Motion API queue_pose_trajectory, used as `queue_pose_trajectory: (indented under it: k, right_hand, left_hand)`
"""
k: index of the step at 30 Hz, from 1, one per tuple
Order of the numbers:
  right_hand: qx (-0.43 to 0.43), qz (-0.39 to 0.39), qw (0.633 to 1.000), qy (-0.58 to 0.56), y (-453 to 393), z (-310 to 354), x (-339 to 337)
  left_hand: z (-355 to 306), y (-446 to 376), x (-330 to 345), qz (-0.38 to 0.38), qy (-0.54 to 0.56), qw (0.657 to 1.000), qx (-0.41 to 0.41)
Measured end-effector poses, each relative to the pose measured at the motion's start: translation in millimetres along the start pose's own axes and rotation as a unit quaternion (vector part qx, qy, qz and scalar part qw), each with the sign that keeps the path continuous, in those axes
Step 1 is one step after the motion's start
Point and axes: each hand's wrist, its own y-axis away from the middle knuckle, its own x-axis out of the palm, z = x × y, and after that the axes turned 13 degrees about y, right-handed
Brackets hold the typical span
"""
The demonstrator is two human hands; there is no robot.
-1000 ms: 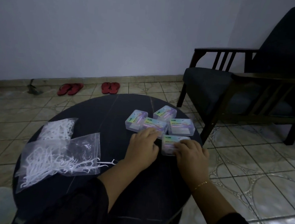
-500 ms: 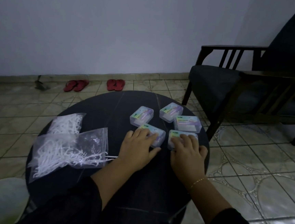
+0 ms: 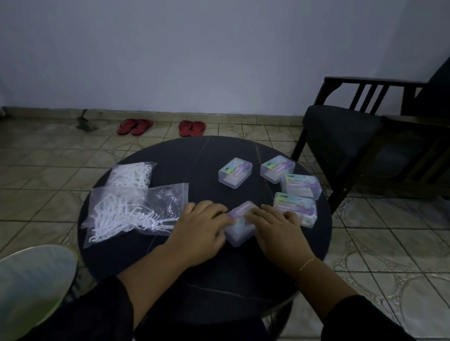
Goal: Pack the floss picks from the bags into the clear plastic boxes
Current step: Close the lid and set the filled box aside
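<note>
On the round dark table (image 3: 209,152) one clear plastic box (image 3: 239,224) with a pastel label lies between my hands. My left hand (image 3: 199,229) grips its left side and my right hand (image 3: 278,230) lies over its right side. Several more closed boxes lie beyond: one at the middle (image 3: 235,172), one behind it to the right (image 3: 277,168), one at the right edge (image 3: 300,186) and one next to my right hand (image 3: 296,208). Two clear bags of white floss picks lie at the left, a near one (image 3: 136,210) and a far one (image 3: 133,174).
A dark wooden armchair (image 3: 384,135) stands close to the table's right side. Two pairs of red sandals (image 3: 162,128) lie on the tiled floor by the wall. A pale round seat (image 3: 15,285) shows at the lower left.
My left hand pulled one box away from the group toward me, and my right hand left the neighbouring box and came onto this one. The view shifted.
</note>
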Motion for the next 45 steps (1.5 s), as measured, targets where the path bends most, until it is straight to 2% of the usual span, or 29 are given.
queue_pose_trajectory:
  k: [3, 6, 11, 15, 19, 22, 25, 28, 30, 31, 34, 36, 38, 40, 45]
  right_hand:
    - [-0.010, -0.037, 0.999, -0.016, 0.9, -0.2, -2.1]
    - [-0.020, -0.049, 0.998, -0.026, 0.9, -0.5, -2.8]
    - [-0.045, -0.009, 0.999, -0.013, -3.3, -2.1, -8.5]
    - [-0.027, -0.019, 0.999, -0.018, -5.2, 2.8, -8.3]
    - [0.049, -0.006, 0.999, 0.002, -5.6, 9.3, -6.3]
    - [0.093, 0.025, 0.994, -0.045, -14.8, 13.8, -8.8]
    - [0.080, 0.049, 0.990, -0.103, -25.6, 18.5, -13.6]
    - [0.049, 0.098, 0.989, -0.102, -30.3, 15.6, -20.0]
    - [0.023, 0.134, 0.988, -0.075, -32.5, 12.0, -25.7]
    - [0.009, 0.149, 0.987, -0.063, -33.6, 10.7, -29.6]
    - [-0.047, 0.195, 0.980, -0.012, -39.1, 9.8, -41.5]
    - [-0.061, 0.212, 0.975, -0.004, -40.6, 11.8, -47.2]
    - [-0.057, 0.197, 0.978, -0.024, -37.6, 14.9, -48.2]
    - [-0.058, 0.170, 0.984, 0.002, -32.0, 19.1, -46.3]
    - [-0.059, 0.133, 0.984, 0.102, -25.5, 30.7, -32.9]
  left_hand:
    - [-12.4, -2.3, -2.3, 0.063, 0.000, 0.994, -0.084]
    - [-15.7, -8.4, 3.9, 0.071, -0.012, 0.992, -0.107]
    - [-11.9, -18.1, 6.5, 0.093, 0.083, 0.980, -0.158]
    - [-8.7, -20.4, 8.8, 0.099, 0.091, 0.976, -0.173]
    - [-9.0, -14.9, 7.7, 0.069, 0.051, 0.982, -0.170]
    - [-14.1, -8.0, 5.7, 0.050, 0.082, 0.985, -0.145]
    - [-17.5, -4.7, 5.7, 0.033, 0.143, 0.983, -0.111]
    - [-13.0, -4.1, 5.4, -0.057, 0.203, 0.963, -0.165]
    - [-8.1, -6.5, 2.8, -0.081, 0.198, 0.957, -0.198]
    - [-5.0, -7.7, 3.0, -0.059, 0.188, 0.959, -0.205]
    - [-0.8, -11.8, -0.4, 0.088, 0.175, 0.960, -0.201]
    - [-2.4, -13.6, -0.5, 0.144, 0.157, 0.957, -0.197]
    - [-6.1, -15.4, 1.8, 0.141, 0.138, 0.959, -0.201]
    - [-10.6, -17.2, 6.2, 0.121, 0.141, 0.959, -0.216]
    - [-20.9, -13.0, 18.8, 0.071, 0.255, 0.926, -0.269]
